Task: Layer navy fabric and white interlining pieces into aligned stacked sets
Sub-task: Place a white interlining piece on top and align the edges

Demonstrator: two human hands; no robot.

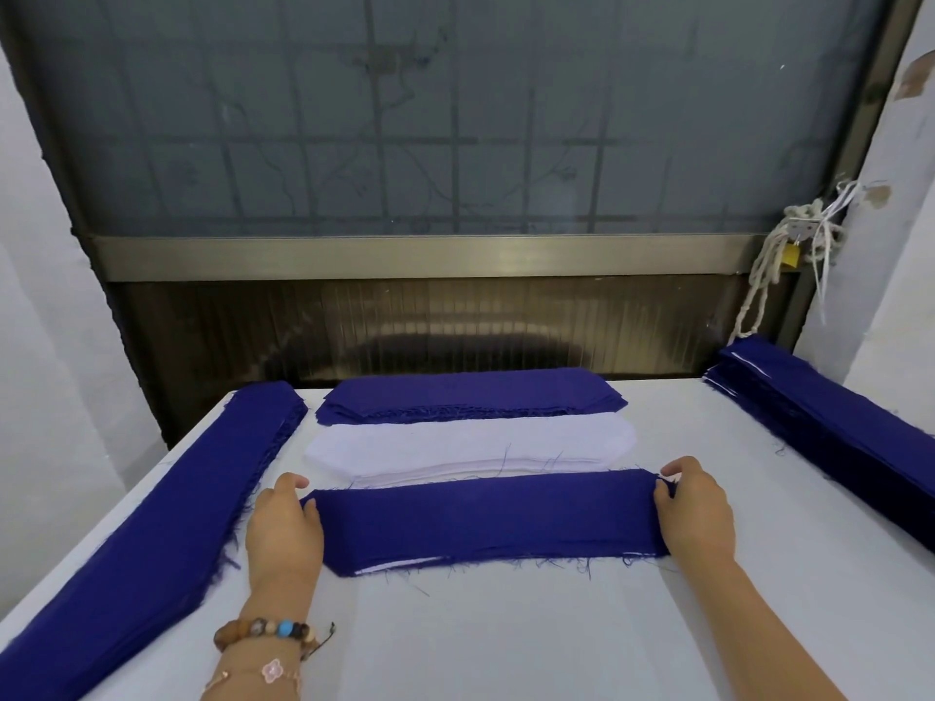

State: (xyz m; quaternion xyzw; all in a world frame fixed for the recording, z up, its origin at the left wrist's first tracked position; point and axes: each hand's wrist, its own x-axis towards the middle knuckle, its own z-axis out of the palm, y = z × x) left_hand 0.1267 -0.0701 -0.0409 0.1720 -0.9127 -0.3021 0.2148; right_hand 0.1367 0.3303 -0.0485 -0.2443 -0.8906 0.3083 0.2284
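A navy fabric piece point(485, 521) lies flat on the white table point(506, 640) in front of me, with a sliver of white interlining showing under its near left edge. My left hand point(283, 528) grips its left end and my right hand point(695, 513) pinches its right end. Just behind it lies a stack of white interlining pieces point(465, 445). Behind that sits a stack of navy pieces point(470, 394).
A long navy stack point(152, 538) runs along the table's left edge. Another layered navy stack point(830, 427) lies along the right edge. A frosted window with a metal frame point(415, 255) stands behind the table, and a rope with a padlock point(789, 250) hangs at the right.
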